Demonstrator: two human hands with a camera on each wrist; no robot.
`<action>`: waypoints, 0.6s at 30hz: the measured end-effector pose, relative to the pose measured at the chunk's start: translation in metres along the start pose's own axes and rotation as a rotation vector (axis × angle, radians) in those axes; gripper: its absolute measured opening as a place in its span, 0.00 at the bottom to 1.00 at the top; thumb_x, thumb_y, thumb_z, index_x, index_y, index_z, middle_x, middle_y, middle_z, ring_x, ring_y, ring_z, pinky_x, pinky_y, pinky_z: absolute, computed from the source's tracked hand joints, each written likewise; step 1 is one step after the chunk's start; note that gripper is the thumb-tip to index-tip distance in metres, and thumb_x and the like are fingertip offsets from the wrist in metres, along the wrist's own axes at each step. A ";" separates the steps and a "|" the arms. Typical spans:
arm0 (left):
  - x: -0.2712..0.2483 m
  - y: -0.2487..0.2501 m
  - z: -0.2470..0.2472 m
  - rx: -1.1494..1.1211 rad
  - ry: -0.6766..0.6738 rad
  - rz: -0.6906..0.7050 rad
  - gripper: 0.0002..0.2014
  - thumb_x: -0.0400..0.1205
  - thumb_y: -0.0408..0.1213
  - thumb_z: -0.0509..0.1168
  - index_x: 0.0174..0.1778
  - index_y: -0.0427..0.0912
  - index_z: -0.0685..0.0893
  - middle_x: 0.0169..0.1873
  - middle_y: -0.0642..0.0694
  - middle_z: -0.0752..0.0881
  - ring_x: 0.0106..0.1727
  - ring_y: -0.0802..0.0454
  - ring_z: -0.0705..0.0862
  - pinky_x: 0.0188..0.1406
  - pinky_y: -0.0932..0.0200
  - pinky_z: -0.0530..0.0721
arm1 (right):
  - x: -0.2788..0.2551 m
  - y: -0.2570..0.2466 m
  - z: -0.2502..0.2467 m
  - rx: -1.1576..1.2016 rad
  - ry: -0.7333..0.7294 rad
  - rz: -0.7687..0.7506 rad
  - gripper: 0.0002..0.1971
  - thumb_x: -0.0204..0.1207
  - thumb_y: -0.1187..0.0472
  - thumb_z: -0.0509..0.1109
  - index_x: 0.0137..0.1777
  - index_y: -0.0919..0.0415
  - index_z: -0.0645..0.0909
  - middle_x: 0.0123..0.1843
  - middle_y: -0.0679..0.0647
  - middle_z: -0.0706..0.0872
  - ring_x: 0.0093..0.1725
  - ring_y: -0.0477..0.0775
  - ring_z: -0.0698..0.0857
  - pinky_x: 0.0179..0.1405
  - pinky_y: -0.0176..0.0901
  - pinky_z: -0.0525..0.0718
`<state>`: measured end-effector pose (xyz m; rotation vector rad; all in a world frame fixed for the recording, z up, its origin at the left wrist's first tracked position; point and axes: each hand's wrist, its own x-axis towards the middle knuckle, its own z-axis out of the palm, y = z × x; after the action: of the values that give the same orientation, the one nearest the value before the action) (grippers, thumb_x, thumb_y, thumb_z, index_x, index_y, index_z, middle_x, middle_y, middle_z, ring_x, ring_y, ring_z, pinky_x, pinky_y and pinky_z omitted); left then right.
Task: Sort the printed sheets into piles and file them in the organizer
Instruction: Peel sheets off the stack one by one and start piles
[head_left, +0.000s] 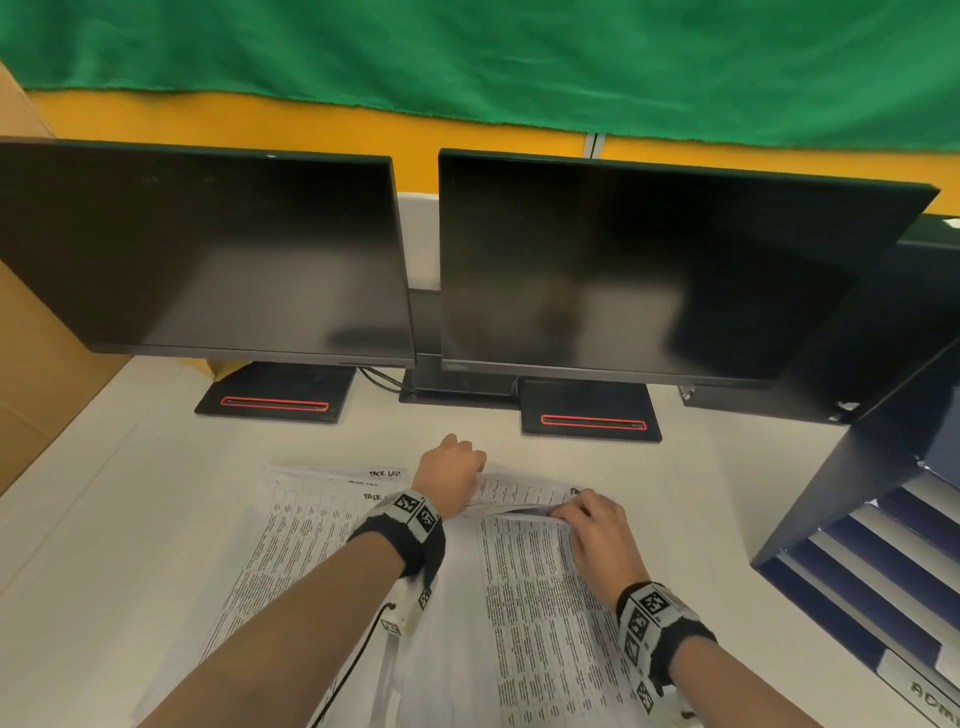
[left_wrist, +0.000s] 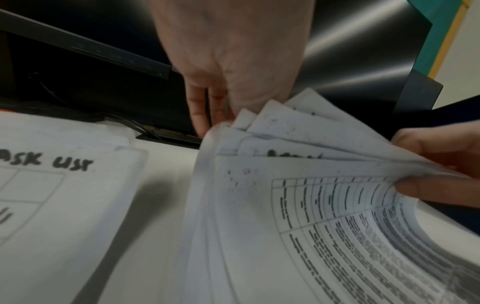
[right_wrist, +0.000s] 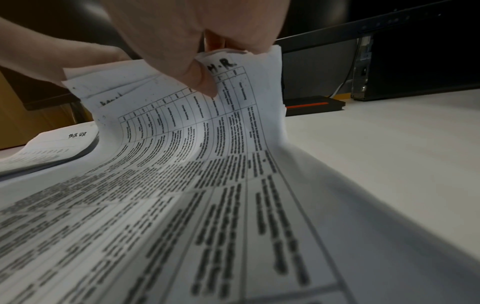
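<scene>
Two piles of printed sheets lie on the white desk (head_left: 727, 519). The left pile (head_left: 306, 525) (left_wrist: 64, 205) is headed "TASK LIST" and lies flat. The top edges of the right pile (head_left: 524, 582) (left_wrist: 298, 216) (right_wrist: 182, 164) are lifted and fanned. My left hand (head_left: 457, 457) (left_wrist: 207, 115) grips their upper left corner, fingers curled behind the paper. My right hand (head_left: 569, 512) (right_wrist: 211, 65) pinches the upper right corner, thumb on a sheet marked "H.R.". The dark blue organizer (head_left: 841, 499) stands at the right, its slots facing me.
Two black monitors (head_left: 208, 249) (head_left: 649, 270) stand behind the sheets on bases with red stripes (head_left: 275, 402) (head_left: 592, 422). Cables (head_left: 379, 379) run between the bases. A cardboard box (head_left: 36, 364) stands at the left. An organizer slot label (head_left: 930, 699) starts "ADM".
</scene>
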<state>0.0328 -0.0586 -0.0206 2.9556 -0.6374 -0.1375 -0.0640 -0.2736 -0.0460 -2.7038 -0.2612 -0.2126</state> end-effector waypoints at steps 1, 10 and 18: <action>-0.002 0.000 0.000 0.001 0.018 0.012 0.07 0.82 0.35 0.60 0.54 0.42 0.81 0.50 0.45 0.83 0.51 0.48 0.77 0.47 0.56 0.78 | 0.000 0.001 0.001 -0.004 -0.009 0.009 0.17 0.71 0.68 0.72 0.56 0.47 0.82 0.48 0.47 0.79 0.53 0.54 0.76 0.57 0.41 0.74; -0.010 -0.004 -0.009 -0.007 0.072 0.081 0.04 0.83 0.34 0.59 0.52 0.44 0.71 0.40 0.45 0.83 0.38 0.48 0.76 0.35 0.57 0.73 | 0.003 0.002 -0.003 -0.028 -0.029 0.029 0.12 0.74 0.63 0.70 0.54 0.47 0.81 0.51 0.45 0.79 0.54 0.53 0.74 0.60 0.42 0.71; -0.013 0.008 -0.021 -0.156 0.107 0.194 0.06 0.84 0.42 0.60 0.53 0.46 0.72 0.49 0.45 0.84 0.43 0.49 0.81 0.44 0.56 0.82 | 0.002 0.004 -0.011 -0.053 -0.015 0.028 0.19 0.64 0.74 0.72 0.46 0.47 0.81 0.43 0.41 0.84 0.44 0.47 0.81 0.44 0.39 0.60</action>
<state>0.0205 -0.0587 0.0025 2.7136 -0.8510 -0.0110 -0.0629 -0.2816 -0.0370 -2.7601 -0.2243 -0.1942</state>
